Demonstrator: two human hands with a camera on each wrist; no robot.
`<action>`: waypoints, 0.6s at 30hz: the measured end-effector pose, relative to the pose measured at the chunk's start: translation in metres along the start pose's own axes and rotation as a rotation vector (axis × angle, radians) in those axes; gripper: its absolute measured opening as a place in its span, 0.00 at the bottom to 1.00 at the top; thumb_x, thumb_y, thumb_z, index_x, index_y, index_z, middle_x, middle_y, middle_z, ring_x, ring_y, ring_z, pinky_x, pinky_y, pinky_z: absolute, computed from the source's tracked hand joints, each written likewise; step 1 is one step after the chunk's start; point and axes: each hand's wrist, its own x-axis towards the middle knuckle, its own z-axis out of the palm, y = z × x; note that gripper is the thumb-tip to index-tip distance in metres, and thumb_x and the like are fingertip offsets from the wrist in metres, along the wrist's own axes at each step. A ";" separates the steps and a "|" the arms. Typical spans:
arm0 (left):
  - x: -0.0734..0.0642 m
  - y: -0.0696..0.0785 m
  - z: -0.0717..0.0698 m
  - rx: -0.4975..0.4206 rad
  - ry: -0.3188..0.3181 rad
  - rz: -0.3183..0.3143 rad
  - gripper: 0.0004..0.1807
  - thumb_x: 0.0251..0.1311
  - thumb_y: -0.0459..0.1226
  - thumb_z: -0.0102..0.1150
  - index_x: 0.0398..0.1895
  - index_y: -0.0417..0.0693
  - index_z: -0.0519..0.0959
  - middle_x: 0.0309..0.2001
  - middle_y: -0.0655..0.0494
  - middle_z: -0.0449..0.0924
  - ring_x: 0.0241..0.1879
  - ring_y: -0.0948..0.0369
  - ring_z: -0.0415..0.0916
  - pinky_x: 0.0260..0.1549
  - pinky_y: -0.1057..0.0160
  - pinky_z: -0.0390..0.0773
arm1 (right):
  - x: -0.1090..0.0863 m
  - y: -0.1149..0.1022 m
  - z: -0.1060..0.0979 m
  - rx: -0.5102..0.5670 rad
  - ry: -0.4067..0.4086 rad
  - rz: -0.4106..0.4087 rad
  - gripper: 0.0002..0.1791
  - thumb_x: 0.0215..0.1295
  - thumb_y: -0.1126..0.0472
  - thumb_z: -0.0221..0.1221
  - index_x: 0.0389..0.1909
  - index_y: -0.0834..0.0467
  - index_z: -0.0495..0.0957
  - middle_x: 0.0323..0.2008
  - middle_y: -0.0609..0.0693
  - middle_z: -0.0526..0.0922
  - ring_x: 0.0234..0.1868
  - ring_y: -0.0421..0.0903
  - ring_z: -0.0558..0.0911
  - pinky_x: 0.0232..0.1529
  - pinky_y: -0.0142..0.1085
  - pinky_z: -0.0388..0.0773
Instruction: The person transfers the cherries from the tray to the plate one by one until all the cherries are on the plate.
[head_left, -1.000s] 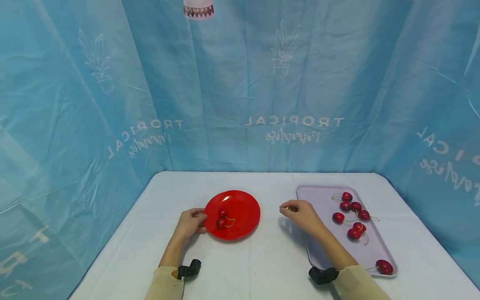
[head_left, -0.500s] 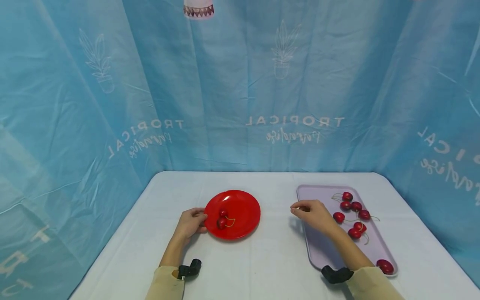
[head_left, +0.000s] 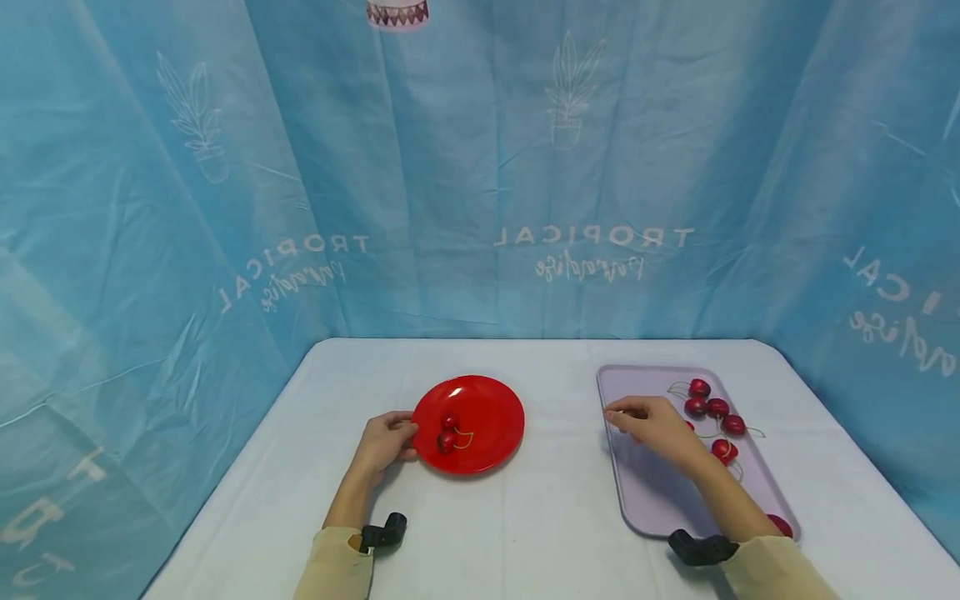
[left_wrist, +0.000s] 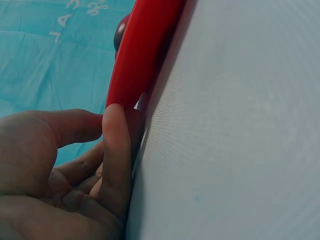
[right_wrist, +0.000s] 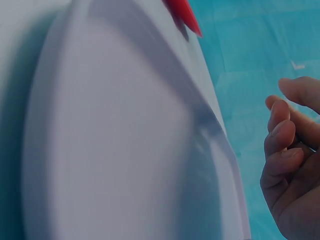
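Observation:
My left hand (head_left: pixel 384 437) pinches the left rim of a round red plate (head_left: pixel 491 425). In the left wrist view, the thumb and a fingertip meet the edge of the plate (left_wrist: pixel 142 55), which stands slightly above the white cloth. Two cherries (head_left: pixel 447 442) with green stems lie on its left half. Over the left part of a lilac tray (head_left: pixel 652 508) hovers my right hand (head_left: pixel 660 425), its fingers loosely bent and holding nothing. Several dark red cherries (head_left: pixel 717 407) lie toward the tray's right side, some partly hidden behind the hand and forearm.
A white cloth (head_left: pixel 555 492) covers the table under plate and tray. Blue printed curtains (head_left: pixel 450 200) enclose it at the back and both sides. One cherry (head_left: pixel 780 525) sits in the tray's near right corner, partly covered by the right arm.
My right hand has moved rightward, from the cloth between plate and tray to above the tray. The left hand and the plate stay put; the head view has tilted slightly.

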 end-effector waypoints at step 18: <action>0.002 -0.001 0.001 -0.015 0.005 -0.011 0.18 0.63 0.35 0.57 0.56 0.39 0.75 0.40 0.44 0.79 0.23 0.57 0.79 0.27 0.61 0.83 | -0.015 0.020 -0.031 -0.082 0.085 0.034 0.23 0.63 0.48 0.62 0.50 0.61 0.81 0.26 0.60 0.77 0.23 0.49 0.74 0.23 0.36 0.72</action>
